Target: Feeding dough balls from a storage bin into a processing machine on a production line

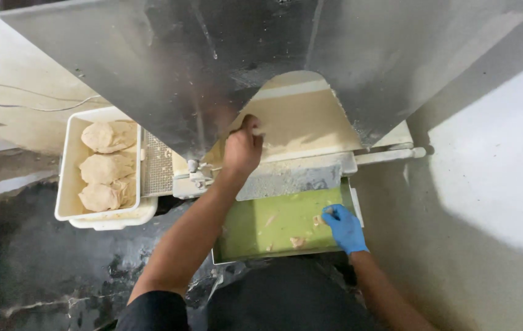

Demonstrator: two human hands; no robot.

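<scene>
Head view, one item: dough-working machine with large steel hopper (169, 67) overhead; a cream belt (301, 125) is seen through the arched opening, far centre.

Left hand (242, 149), bare: raised to the opening, fingers curled shut on a small pale piece of dough (257, 130) held at the near edge of the belt.

Right hand (344, 228), blue-gloved: laid on the green tray (274, 230) near right, fingers narrowly closed about a dough scrap (328, 211) (whether it is truly gripped cannot be told).

Further scraps (297, 241) are left on the tray, several small ones, well apart.

White tub (68, 178), left: three large dough lumps (109, 136) are stacked inside, touching one another.

Progress, judged: the gathering of scraps is part done; the belt appears nearly bare; a few tray bits and the tub's lumps remain unhandled.
</scene>
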